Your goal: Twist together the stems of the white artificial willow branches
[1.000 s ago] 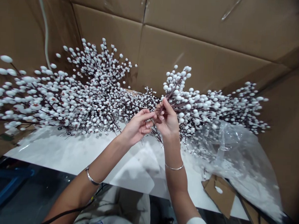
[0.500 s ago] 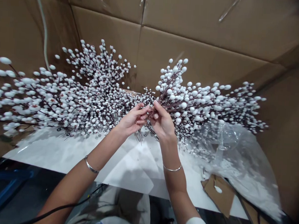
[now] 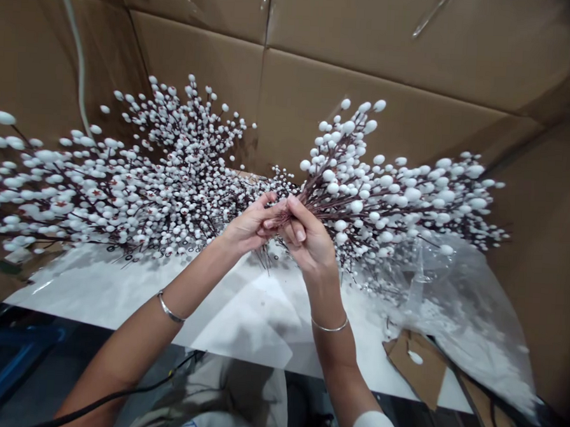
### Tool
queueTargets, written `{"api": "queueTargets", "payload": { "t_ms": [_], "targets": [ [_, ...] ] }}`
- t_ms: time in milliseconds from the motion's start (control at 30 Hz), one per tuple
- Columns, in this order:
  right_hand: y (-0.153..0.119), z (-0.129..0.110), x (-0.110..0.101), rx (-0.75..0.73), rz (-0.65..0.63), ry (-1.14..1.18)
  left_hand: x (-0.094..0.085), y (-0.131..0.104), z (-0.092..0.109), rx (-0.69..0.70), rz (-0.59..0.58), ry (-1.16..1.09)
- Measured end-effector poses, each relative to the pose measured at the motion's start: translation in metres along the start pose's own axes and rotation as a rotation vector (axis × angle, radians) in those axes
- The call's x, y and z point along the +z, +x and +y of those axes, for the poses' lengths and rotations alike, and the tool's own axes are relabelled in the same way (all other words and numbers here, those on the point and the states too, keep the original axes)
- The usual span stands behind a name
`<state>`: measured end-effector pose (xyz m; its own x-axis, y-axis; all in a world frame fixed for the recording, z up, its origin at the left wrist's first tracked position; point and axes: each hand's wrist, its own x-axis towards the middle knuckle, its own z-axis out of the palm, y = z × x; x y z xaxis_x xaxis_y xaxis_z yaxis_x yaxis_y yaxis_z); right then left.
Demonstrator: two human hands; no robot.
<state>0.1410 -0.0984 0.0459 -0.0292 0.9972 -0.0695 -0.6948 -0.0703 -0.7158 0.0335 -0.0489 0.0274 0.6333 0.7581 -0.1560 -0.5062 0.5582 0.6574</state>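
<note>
Both hands meet over the middle of the table, at the stem ends of a bunch of artificial white berry sprays point(image 3: 350, 156). My right hand point(image 3: 312, 240) pinches the brown stems between thumb and fingers, and the berry heads fan out up and to the right. From the other side, my left hand point(image 3: 252, 223) closes its fingers on the same stem ends. Fingers partly cover the stem tips. A large heap of similar white berry sprays point(image 3: 137, 193) lies to the left, behind my left hand.
Brown cardboard panels point(image 3: 394, 47) stand behind the white-covered table point(image 3: 241, 313). To the right lies a clear plastic bag point(image 3: 471, 306), with a cardboard piece point(image 3: 418, 367) near the front edge. A black cable point(image 3: 113, 395) crosses by my left forearm; a blue frame point(image 3: 14, 365) is at lower left.
The bunch at my right hand has spread wider to the right, its heads shifting right. My hands have drawn closer together on the stem ends.
</note>
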Motion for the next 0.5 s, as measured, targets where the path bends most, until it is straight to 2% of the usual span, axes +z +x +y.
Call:
{"api": "queueTargets", "payload": {
  "t_ms": [133,233,367,433,500],
  "targets": [
    [-0.002,0.000,-0.002,0.043,-0.034,-0.058,-0.004,0.003,0.024,-0.056,-0.093,0.130],
    [0.000,0.001,-0.006,0.039,-0.053,-0.174,0.000,0.000,0.051,-0.146,-0.099,0.311],
    [0.006,0.002,-0.010,-0.025,-0.122,-0.348,0.010,-0.009,0.082,-0.270,-0.039,0.486],
    [0.009,0.000,-0.012,-0.070,-0.132,-0.415,0.013,-0.015,0.089,-0.301,0.024,0.504],
    [0.011,-0.001,-0.012,-0.061,-0.093,-0.462,0.017,-0.021,0.089,-0.250,0.089,0.506]
  ]
}}
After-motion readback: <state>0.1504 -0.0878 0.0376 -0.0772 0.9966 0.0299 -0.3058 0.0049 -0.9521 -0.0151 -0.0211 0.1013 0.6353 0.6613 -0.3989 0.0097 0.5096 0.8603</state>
